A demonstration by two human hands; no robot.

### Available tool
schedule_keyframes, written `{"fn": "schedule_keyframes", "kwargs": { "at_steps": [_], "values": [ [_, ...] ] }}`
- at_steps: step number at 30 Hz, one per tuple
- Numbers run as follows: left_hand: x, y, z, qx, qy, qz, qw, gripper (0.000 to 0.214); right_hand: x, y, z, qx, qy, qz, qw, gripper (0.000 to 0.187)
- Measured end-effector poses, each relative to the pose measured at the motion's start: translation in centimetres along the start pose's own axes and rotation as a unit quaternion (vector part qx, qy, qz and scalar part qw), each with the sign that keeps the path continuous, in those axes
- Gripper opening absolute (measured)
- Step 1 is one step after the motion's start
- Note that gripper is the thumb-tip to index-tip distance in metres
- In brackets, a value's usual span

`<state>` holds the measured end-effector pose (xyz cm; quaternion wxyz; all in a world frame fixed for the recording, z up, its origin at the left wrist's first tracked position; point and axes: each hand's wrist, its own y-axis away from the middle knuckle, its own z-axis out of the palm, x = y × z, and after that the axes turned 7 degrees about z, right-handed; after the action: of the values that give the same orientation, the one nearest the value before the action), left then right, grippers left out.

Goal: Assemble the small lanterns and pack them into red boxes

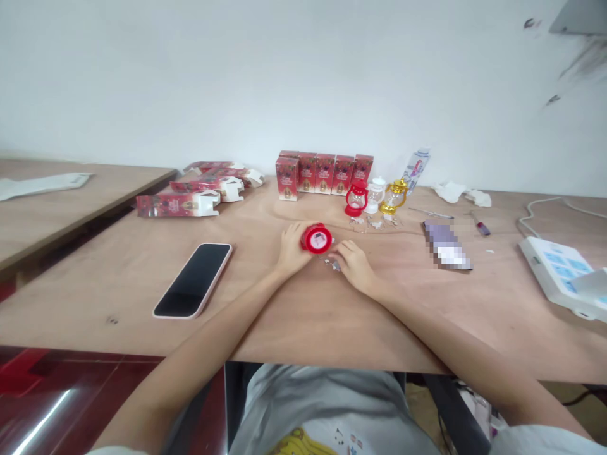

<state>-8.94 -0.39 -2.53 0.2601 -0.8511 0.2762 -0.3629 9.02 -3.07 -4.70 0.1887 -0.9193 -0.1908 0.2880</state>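
My left hand [293, 248] is wrapped round a small red lantern [318, 239] that is tipped so its round base faces me. A pale disc with a dark patch shows inside the base. Close to its right side is my right hand [353, 262], fingers curled together; what they pinch, if anything, is too small to make out. A short string of small silvery pieces [331, 263] lies just under those fingertips, beside the lantern. Beyond my hands, a red lantern [356, 198], a white lantern [375, 194] and a gold lantern [393, 197] stand upright in a row.
Several red boxes [325, 173] stand near the wall. Flattened, open-ended boxes [177, 204] lie at left. A black-screened phone [194, 281] is by my left forearm. Another phone [447, 245], a screwdriver [482, 226], tissues [450, 191] and a white power strip [564, 275] lie at right.
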Motion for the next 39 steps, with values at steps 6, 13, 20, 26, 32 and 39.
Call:
{"fn": "schedule_keyframes", "kwargs": {
  "at_steps": [6,13,20,26,32,39],
  "values": [
    [0.28,0.11,-0.12,-0.002,-0.017,-0.025,1.0,0.043,-0.96,0.6,-0.52,0.158,-0.176,0.067,0.969,0.013],
    [0.53,0.25,-0.21,-0.049,-0.089,-0.025,0.994,0.045,-1.0,0.05,0.09,0.15,-0.394,0.171,0.89,0.021],
    [0.73,0.33,-0.29,-0.065,-0.179,-0.043,0.981,0.048,-0.89,-0.1,0.09,0.182,-0.394,0.186,0.882,0.021],
    [0.76,0.3,-0.42,-0.068,-0.207,-0.028,0.976,0.054,-0.68,0.0,0.23,0.178,-0.409,0.167,0.879,0.016],
    [0.62,0.14,-0.77,-0.095,-0.204,0.009,0.974,0.057,-0.69,0.12,0.11,0.173,-0.391,0.122,0.896,0.009],
    [0.68,-0.09,-0.97,-0.097,-0.2,0.036,0.974,0.05,-0.36,0.36,-0.4,0.197,-0.261,0.055,0.943,0.006]
  ]
}}
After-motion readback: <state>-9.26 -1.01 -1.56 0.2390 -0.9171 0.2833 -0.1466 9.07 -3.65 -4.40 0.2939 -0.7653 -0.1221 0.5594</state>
